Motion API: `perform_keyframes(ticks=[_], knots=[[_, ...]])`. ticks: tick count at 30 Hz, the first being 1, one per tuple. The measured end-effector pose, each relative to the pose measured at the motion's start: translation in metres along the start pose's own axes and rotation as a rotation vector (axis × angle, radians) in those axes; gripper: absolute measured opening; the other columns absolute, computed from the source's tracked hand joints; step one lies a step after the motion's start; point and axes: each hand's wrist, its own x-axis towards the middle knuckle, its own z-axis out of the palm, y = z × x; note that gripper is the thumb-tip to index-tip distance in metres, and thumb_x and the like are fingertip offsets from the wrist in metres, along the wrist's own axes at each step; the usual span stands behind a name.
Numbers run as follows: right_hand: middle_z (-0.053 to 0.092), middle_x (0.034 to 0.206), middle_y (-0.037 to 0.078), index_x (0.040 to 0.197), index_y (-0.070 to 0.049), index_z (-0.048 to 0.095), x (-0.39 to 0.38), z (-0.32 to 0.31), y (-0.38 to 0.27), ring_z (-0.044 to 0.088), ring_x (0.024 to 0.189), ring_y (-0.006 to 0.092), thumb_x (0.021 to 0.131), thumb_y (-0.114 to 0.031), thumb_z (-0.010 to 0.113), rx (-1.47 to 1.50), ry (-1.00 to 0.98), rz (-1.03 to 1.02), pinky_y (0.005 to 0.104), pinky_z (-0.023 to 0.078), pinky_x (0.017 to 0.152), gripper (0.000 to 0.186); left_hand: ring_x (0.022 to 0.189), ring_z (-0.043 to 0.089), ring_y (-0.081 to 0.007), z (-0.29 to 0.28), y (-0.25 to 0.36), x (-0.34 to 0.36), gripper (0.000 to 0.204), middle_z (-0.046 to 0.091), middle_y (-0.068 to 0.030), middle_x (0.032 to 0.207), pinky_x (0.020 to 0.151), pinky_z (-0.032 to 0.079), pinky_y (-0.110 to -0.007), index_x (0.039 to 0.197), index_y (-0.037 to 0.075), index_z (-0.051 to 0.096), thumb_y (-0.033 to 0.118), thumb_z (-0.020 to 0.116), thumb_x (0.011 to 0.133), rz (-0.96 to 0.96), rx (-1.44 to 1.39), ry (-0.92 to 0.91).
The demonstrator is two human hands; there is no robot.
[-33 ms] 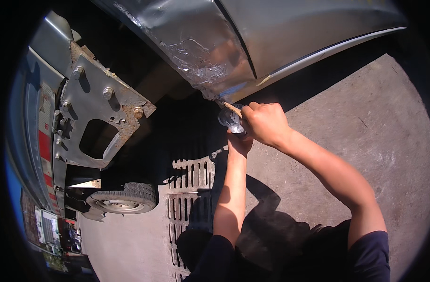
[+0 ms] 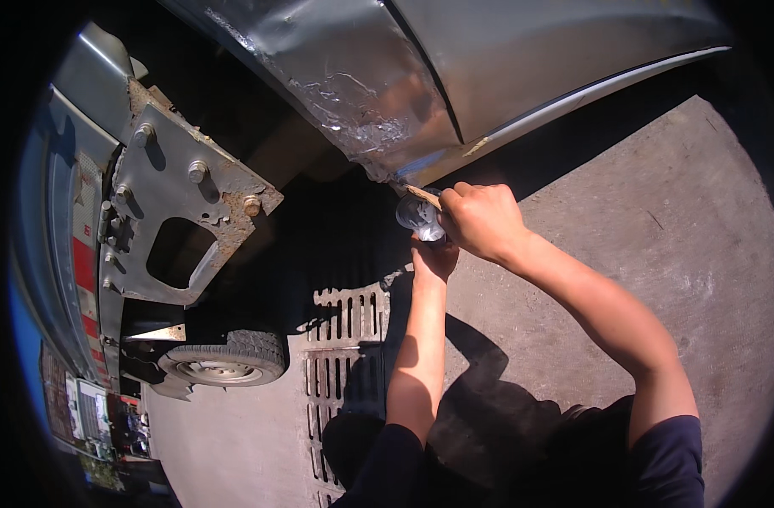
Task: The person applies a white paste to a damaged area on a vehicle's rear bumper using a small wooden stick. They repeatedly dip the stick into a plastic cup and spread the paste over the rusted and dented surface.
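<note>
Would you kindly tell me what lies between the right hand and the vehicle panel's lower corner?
In the head view, a wooden-handled tool; whether it touches that corner is unclear.

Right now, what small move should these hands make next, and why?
Perhaps a short, light stroke of the wooden-handled tool along the lower corner of the silver panel: the right hand holds its tip at or very near that edge, and the left hand holds the clear cup close below.
</note>
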Motion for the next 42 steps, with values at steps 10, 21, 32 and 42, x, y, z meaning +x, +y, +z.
perform_keyframes(ticks=[10, 21, 32, 42], knots=[[0.064, 0.072, 0.011, 0.076, -0.006, 0.063, -0.013, -0.010, 0.006, 0.069, 0.065, 0.0291, 0.078, -0.031, 0.078, 0.058, 0.043, -0.152, 0.0409, 0.055, 0.057, 0.029, 0.080, 0.065, -0.0183, -0.007, 0.001, 0.005, 0.024, 0.067, -0.0044, 0.088, 0.076, 0.056, -0.033, 0.102, 0.008, 0.065, 0.024, 0.048, 0.100, -0.092, -0.060, -0.129], [0.071, 0.081, 0.015, 0.103, -0.004, 0.066, -0.005, -0.026, 0.016, 0.070, 0.072, 0.0366, 0.087, -0.008, 0.070, 0.180, 0.056, 0.029, 0.0434, 0.055, 0.061, 0.017, 0.085, 0.063, -0.0258, -0.006, 0.006, 0.006, 0.045, 0.066, -0.0139, 0.104, 0.076, 0.054, -0.037, 0.120, 0.003, 0.061, 0.039, 0.038, 0.106, -0.230, -0.243, 0.319], [0.067, 0.081, 0.012, 0.091, -0.006, 0.067, 0.016, -0.008, -0.010, 0.068, 0.073, 0.0357, 0.089, -0.013, 0.072, -0.039, -0.193, -0.127, 0.0435, 0.052, 0.062, 0.009, 0.074, 0.062, -0.0198, -0.011, -0.018, 0.011, 0.044, 0.065, -0.0064, 0.093, 0.065, 0.055, -0.033, 0.108, 0.009, 0.063, 0.048, 0.042, 0.107, -0.194, -0.232, 0.362], [0.072, 0.090, 0.016, 0.098, -0.008, 0.076, 0.024, 0.033, -0.008, 0.070, 0.083, 0.0383, 0.089, -0.018, 0.070, -0.223, -0.463, -0.057, 0.0451, 0.054, 0.071, 0.014, 0.054, 0.056, -0.0161, -0.016, -0.043, 0.021, 0.054, 0.063, -0.0035, 0.076, 0.047, 0.049, -0.029, 0.094, 0.013, 0.062, 0.061, 0.039, 0.106, -0.187, -0.108, 0.353]])
